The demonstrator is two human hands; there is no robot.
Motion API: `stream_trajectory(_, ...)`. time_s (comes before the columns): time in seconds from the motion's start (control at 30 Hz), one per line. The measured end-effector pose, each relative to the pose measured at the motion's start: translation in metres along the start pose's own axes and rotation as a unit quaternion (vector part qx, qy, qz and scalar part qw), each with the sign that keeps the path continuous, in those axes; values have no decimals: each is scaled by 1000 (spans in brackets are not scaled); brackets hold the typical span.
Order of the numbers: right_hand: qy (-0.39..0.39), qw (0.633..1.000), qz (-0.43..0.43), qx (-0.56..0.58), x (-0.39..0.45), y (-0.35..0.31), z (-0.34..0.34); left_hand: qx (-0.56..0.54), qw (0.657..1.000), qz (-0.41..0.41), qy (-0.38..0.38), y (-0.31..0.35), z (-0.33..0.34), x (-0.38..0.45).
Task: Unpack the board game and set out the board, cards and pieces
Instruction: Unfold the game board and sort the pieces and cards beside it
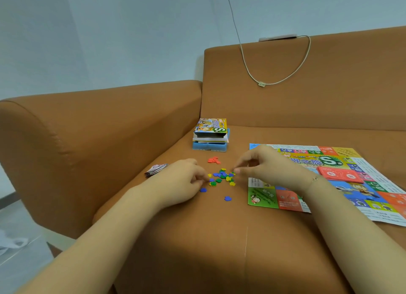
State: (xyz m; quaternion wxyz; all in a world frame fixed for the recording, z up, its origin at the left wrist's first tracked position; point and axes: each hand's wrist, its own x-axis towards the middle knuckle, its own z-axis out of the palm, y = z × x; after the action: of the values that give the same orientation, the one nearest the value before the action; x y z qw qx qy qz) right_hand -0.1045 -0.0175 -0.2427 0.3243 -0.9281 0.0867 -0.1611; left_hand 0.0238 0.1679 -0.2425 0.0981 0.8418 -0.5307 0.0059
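Observation:
A loose heap of small blue, green and yellow game pieces [222,176] lies on the sofa seat, with a little pile of red pieces [213,160] just behind it. My left hand [183,179] rests at the heap's left edge, its fingertips pinching a piece there. My right hand [265,164] hovers at the heap's right edge and pinches a small piece between thumb and forefinger. The colourful paper game board [342,183] is spread flat to the right, with a red card stack [339,175] on it. The open game box [210,133] stands behind the pieces.
A small stack of cards [155,169] lies left of my left hand. The sofa armrest [92,126] rises on the left and the backrest [307,91] behind, with a white cable [261,83] hanging over it. Two stray blue pieces [227,198] lie nearer me.

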Motion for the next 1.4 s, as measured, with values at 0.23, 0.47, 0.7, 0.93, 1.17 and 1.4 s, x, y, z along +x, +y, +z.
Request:
stream_trajectory(0.23,-20,992,-5,-126,9,9,12,-3,1000,-12,-13,2,9,6)
stream_trajectory(0.47,-6,990,2,-140,12,12,13,-6,1000,-8,-5,0,4,6)
stream_trajectory(0.7,13,986,0,-165,13,14,13,-11,1000,5,21,-1,0,6)
stream_trajectory(0.93,10,994,-15,-104,4,6,4,-27,998,36,34,-1,18,14)
stream_trajectory(1.17,-123,991,15,-42,-8,-15,4,-57,995,69,46,-6,21,16)
stream_trajectory(1.4,-71,996,8,-59,-5,-9,7,-71,992,93,49,-7,20,16)
